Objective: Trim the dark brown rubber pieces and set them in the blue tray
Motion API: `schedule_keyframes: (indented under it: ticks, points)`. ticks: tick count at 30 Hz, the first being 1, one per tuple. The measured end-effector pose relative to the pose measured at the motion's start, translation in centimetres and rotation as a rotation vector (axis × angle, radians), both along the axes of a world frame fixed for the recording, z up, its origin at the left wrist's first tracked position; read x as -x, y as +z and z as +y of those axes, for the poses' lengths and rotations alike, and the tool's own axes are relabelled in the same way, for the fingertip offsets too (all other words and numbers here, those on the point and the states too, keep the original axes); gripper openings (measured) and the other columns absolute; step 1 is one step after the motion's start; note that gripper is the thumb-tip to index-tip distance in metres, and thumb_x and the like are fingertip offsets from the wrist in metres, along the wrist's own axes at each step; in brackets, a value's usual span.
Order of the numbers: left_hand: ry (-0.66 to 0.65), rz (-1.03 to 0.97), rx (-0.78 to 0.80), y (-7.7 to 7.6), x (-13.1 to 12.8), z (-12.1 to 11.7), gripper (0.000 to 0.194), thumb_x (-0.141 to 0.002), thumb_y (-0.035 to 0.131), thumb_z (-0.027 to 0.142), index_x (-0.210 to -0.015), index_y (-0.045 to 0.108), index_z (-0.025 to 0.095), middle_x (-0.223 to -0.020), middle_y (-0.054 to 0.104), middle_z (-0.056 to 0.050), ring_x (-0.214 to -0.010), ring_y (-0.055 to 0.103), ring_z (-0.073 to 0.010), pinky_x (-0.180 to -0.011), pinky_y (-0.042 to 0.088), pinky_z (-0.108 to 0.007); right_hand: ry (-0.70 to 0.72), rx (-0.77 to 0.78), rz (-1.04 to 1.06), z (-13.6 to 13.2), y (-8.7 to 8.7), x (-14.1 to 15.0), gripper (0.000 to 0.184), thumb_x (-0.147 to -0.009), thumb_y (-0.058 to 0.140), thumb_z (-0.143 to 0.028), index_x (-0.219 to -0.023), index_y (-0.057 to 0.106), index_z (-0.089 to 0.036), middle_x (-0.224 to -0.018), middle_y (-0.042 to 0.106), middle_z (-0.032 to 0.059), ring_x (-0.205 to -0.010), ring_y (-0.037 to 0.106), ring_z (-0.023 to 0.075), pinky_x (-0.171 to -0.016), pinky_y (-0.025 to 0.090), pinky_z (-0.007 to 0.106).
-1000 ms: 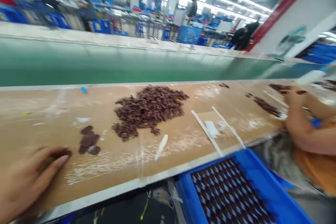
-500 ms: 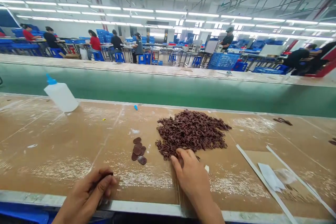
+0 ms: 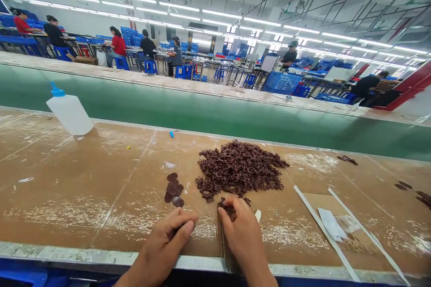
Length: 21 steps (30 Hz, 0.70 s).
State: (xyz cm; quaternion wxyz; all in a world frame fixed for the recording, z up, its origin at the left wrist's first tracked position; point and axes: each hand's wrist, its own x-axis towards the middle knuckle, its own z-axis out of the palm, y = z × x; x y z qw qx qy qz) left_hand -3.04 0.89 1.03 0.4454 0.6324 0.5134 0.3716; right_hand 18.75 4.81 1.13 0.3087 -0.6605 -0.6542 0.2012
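A heap of small dark brown ring-like parts (image 3: 240, 169) lies on the brown cardboard-covered bench (image 3: 84, 197). My right hand (image 3: 240, 228) rests at the heap's near edge, fingers curled over a few of the brown parts (image 3: 226, 206). My left hand (image 3: 168, 240) lies just left of it on the bench, fingers pressed together; what they hold is hidden. Several flat brown discs (image 3: 173, 188) sit in a small cluster left of the heap, just beyond my left hand.
A white squeeze bottle with a blue cap (image 3: 69, 111) stands at the bench's far left. White strips and a paper scrap (image 3: 332, 224) lie to the right. A green conveyor belt (image 3: 215, 110) runs behind the bench. Other people work at distant tables.
The view swung left off the blue crate, then steadied. My left hand moved right, close to my right hand. My right hand drew a few brown parts from the heap toward me.
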Motion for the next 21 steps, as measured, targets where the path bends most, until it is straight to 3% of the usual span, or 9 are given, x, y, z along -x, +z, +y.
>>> schedule_keyframes:
  ticks: [2, 4, 8, 11, 13, 15, 19, 21]
  points:
    - [-0.028, -0.014, 0.005, 0.7, -1.4, 0.8, 0.043, -0.102, 0.048, 0.051, -0.093, 0.078, 0.022, -0.089, 0.072, -0.005, -0.087, 0.065, -0.0223, -0.082, 0.049, -0.034, 0.005, -0.019, 0.050, -0.9, -0.4, 0.0, 0.020, -0.095, 0.053, -0.036, -0.091, 0.067, -0.022, -0.096, 0.068, 0.0082, -0.085, 0.065, 0.0275, -0.079, 0.048, 0.042]
    - [-0.054, -0.021, 0.020, 1.0, -2.4, 1.3, 0.039, -0.101, 0.052, 0.049, -0.090, 0.076, 0.021, -0.088, 0.074, -0.006, -0.086, 0.066, -0.0237, -0.082, 0.047, -0.035, -0.011, -0.027, 0.163, -2.2, -0.9, 0.4, 0.023, -0.094, 0.059, -0.042, -0.088, 0.069, -0.022, -0.087, 0.069, 0.0056, -0.075, 0.065, 0.0240, -0.073, 0.051, 0.038]
    - [-0.131, -0.141, 0.073, 0.8, -3.3, 1.4, 0.033, -0.098, 0.059, 0.048, -0.101, 0.077, 0.020, -0.101, 0.079, -0.009, -0.097, 0.070, -0.0260, -0.089, 0.050, -0.037, -0.161, -0.066, 0.870, -5.0, -1.6, 2.3, 0.032, -0.076, 0.087, -0.049, -0.083, 0.070, -0.023, -0.085, 0.072, 0.0018, -0.056, 0.062, 0.0153, -0.051, 0.050, 0.028]
    - [-0.200, -0.299, 0.132, 0.5, -3.9, 0.8, 0.040, -0.098, 0.056, 0.056, -0.099, 0.073, 0.019, -0.084, 0.075, -0.006, -0.072, 0.067, -0.0178, -0.068, 0.053, -0.028, -0.243, -0.061, 1.207, -5.9, -1.2, 3.4, 0.040, -0.064, 0.098, -0.045, -0.082, 0.070, -0.022, -0.081, 0.073, -0.0009, -0.046, 0.058, 0.0099, -0.045, 0.049, 0.024]
    - [-0.203, -0.358, 0.146, 0.4, -4.2, 0.3, 0.041, -0.099, 0.056, 0.057, -0.103, 0.071, 0.019, -0.077, 0.071, -0.003, -0.063, 0.062, -0.0145, -0.059, 0.050, -0.025, -0.247, -0.027, 1.260, -6.0, -0.8, 3.5, 0.040, -0.063, 0.099, -0.042, -0.082, 0.070, -0.022, -0.070, 0.071, -0.0016, -0.046, 0.060, 0.0112, -0.048, 0.051, 0.023]
    - [-0.185, -0.374, 0.119, 0.3, -4.5, 0.0, 0.038, -0.099, 0.058, 0.055, -0.103, 0.071, 0.019, -0.079, 0.069, -0.003, -0.068, 0.062, -0.0150, -0.064, 0.051, -0.025, -0.220, -0.001, 1.257, -6.0, -0.5, 3.3, 0.037, -0.066, 0.098, -0.041, -0.083, 0.071, -0.021, -0.065, 0.070, -0.0007, -0.047, 0.061, 0.0134, -0.048, 0.053, 0.025]
    - [-0.154, -0.339, 0.057, 0.3, -4.8, 0.0, 0.034, -0.098, 0.063, 0.049, -0.086, 0.074, 0.019, -0.081, 0.067, -0.004, -0.077, 0.063, -0.0171, -0.072, 0.050, -0.027, -0.231, -0.027, 1.234, -6.2, -0.3, 2.6, 0.035, -0.063, 0.099, -0.040, -0.083, 0.076, -0.022, -0.080, 0.074, 0.0015, -0.054, 0.066, 0.0158, -0.051, 0.057, 0.028]
    - [-0.133, -0.313, 0.052, 0.1, -4.8, 0.0, 0.034, -0.099, 0.062, 0.050, -0.088, 0.074, 0.019, -0.082, 0.068, -0.004, -0.076, 0.063, -0.0170, -0.071, 0.050, -0.027, -0.230, -0.047, 1.225, -6.5, -0.1, 2.3, 0.034, -0.061, 0.100, -0.040, -0.080, 0.077, -0.023, -0.086, 0.074, 0.0013, -0.056, 0.067, 0.0152, -0.051, 0.057, 0.026]
